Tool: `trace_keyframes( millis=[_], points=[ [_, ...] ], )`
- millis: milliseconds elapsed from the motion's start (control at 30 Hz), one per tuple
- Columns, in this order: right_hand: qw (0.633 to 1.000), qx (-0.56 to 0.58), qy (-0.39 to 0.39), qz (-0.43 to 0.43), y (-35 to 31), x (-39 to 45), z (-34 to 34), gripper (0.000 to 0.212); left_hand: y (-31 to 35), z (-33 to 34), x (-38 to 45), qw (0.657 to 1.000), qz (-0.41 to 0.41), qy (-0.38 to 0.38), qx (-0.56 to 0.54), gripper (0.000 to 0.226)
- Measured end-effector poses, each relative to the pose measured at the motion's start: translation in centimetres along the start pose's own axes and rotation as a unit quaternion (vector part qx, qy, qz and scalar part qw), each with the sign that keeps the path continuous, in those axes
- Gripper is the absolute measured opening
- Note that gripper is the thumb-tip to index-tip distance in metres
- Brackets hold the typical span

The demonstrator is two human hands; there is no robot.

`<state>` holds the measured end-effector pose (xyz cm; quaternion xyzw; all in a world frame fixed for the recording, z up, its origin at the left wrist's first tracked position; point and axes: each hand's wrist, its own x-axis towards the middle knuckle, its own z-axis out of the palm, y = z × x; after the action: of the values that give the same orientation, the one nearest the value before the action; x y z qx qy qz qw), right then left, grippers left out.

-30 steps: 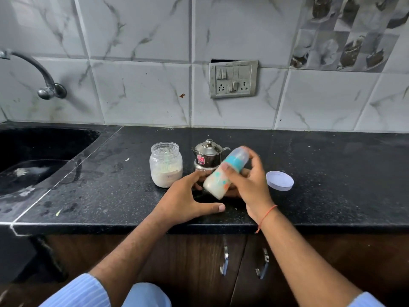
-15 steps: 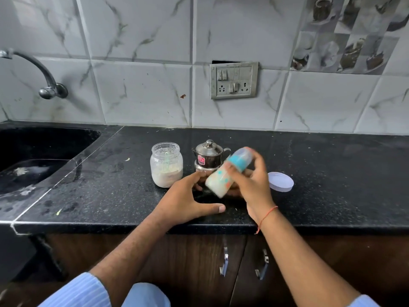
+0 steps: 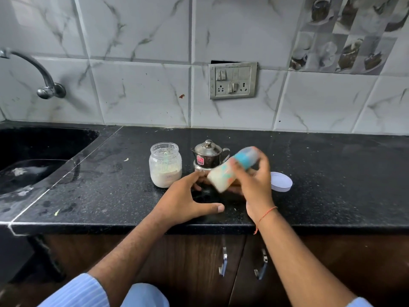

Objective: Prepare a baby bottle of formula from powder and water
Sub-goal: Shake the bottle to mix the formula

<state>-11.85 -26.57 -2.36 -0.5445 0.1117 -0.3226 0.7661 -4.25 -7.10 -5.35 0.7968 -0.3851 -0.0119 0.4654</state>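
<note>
1. Right hand (image 3: 254, 182) is wrapped around the baby bottle (image 3: 230, 171), which hangs tilted above the black counter (image 3: 332, 173), blurry, with milky liquid inside.
2. Left hand (image 3: 183, 202) lies spread flat on the counter, fingers relaxed, holding nothing.
3. Powder jar (image 3: 165, 165) stands open just left of a little steel pot (image 3: 208, 156).
4. White lid (image 3: 281, 181) lies to the right.

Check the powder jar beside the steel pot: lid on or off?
Off. The powder jar stands upright with its mouth open; a white lid lies on the counter, apart.
</note>
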Motion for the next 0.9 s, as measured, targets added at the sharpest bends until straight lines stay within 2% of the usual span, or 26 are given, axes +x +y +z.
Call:
trace_keyframes(
  millis=[67,167,200,267,300,333,400,433,533,567,633,667,767,800,900],
  points=[
    [0.995,0.076,0.06,-0.001,-0.28,0.27,-0.27,0.055,0.05,0.0,-0.08,1.0,-0.004,0.001,-0.001,0.098],
    [0.998,-0.034,-0.045,0.004,-0.14,-0.08,-0.13,0.054,0.19,-0.03,-0.24,1.0,-0.002,0.007,-0.003,0.087],
    [0.999,-0.038,-0.038,-0.001,0.1,-0.07,-0.14,0.056,0.34,-0.09,-0.22,1.0,-0.008,0.016,-0.012,0.081],
    [0.998,0.04,0.043,-0.012,-0.26,0.16,-0.34,0.055,0.58,-0.07,-0.13,0.997,-0.028,0.043,-0.05,0.068],
    [0.996,0.069,0.06,-0.005,-0.34,0.28,-0.51,0.053,0.68,-0.01,-0.12,0.996,-0.035,0.054,-0.068,0.063],
    [0.998,0.05,0.04,0.002,-0.49,0.24,-0.43,0.051,0.73,0.03,-0.12,0.994,-0.039,0.063,-0.078,0.058],
    [0.998,-0.037,-0.056,0.007,-0.09,-0.11,-0.16,0.055,0.82,0.01,-0.1,0.994,-0.042,0.064,-0.077,0.051],
    [0.997,-0.047,-0.057,0.005,0.08,-0.16,0.0,0.057,0.82,-0.05,-0.05,0.995,-0.041,0.057,-0.074,0.051],
    [0.995,0.073,0.064,-0.003,-0.32,0.33,-0.33,0.055,0.63,0.01,-0.03,0.996,-0.031,0.043,-0.069,0.062],
    [0.996,0.067,0.057,0.007,-0.62,0.29,-0.3,0.054,0.62,0.05,-0.11,0.997,-0.027,0.042,-0.067,0.064],
    [0.998,-0.033,-0.045,0.021,-0.44,-0.09,-0.12,0.054,0.61,0.09,-0.26,0.998,-0.023,0.03,-0.055,0.064],
    [0.996,-0.055,-0.064,0.02,-0.14,-0.13,-0.07,0.056,0.59,0.04,-0.29,0.998,-0.021,0.023,-0.045,0.064],
    [0.997,0.057,0.051,0.005,-0.37,0.25,-0.41,0.054,0.49,-0.05,-0.22,0.999,-0.022,0.021,-0.031,0.069],
    [0.996,0.07,0.055,0.011,-0.55,0.33,-0.49,0.053,0.48,0.01,-0.29,0.999,-0.021,0.023,-0.032,0.071],
    [0.998,-0.036,-0.055,0.022,-0.22,0.01,-0.16,0.056,0.69,0.03,-0.39,0.999,-0.017,0.027,-0.034,0.071]
  ],
)
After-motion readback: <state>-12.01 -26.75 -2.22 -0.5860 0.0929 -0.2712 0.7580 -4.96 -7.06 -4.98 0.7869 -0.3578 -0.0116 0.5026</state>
